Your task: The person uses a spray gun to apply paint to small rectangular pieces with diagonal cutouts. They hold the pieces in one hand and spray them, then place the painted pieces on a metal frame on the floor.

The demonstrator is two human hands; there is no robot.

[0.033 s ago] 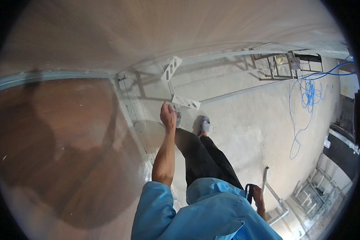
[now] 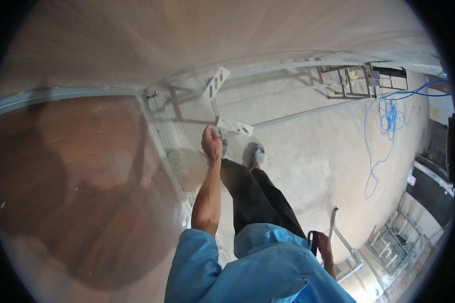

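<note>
— Anything different from the other frame?
— Nothing that shows; it is the same instant.
— The left hand point(image 2: 212, 143)?
— Stretched out low, fingers curled narrow, beside a white slotted bracket point(image 2: 234, 125) just beyond it on the floor point(image 2: 308, 156). I cannot tell whether it touches it.
— The right hand point(image 2: 324, 246)?
— Down at the hip, closed on a dark strap point(image 2: 312, 241).
— Packages, labels?
— None readable. A blue cable point(image 2: 389, 118) lies well off to the right.

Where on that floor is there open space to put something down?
The bare concrete floor between the sandalled foot and the blue cable tangle is open. It is crowded by the perforated white brackets near the left hand, and by the metal frames along the far wall.
</note>
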